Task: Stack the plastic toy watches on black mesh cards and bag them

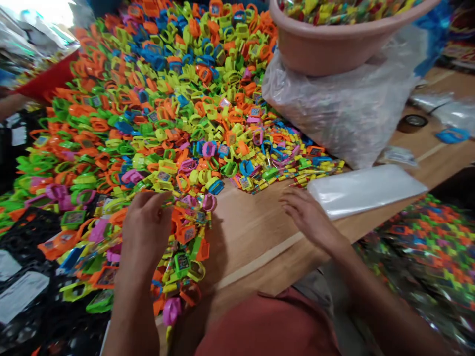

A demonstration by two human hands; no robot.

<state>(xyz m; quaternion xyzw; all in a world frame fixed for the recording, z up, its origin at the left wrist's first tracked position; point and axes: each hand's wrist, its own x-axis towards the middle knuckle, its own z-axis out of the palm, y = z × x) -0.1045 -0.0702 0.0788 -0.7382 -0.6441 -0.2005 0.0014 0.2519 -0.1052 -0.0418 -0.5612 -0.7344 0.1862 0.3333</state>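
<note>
A large heap of bright plastic toy watches (159, 123) in orange, green, yellow, blue and pink covers the wooden table (256, 237). My left hand (143, 232) rests at the heap's near edge, its fingertips among the pieces. Whether those fingers grip one is hidden. My right hand (308, 217) hovers over bare wood with its fingers apart, holding nothing. Nearest to it lie a flat stack of clear plastic bags (363, 190) and the yellow strips (309, 175) at the heap's edge.
A pink plastic basin (326, 49) full of colourful items sits on a bulging clear bag (337, 111) at the back right. A tape roll (415, 120) lies on the table at the right. A person's arm (11, 105) shows at the left, near a red tray (48, 76).
</note>
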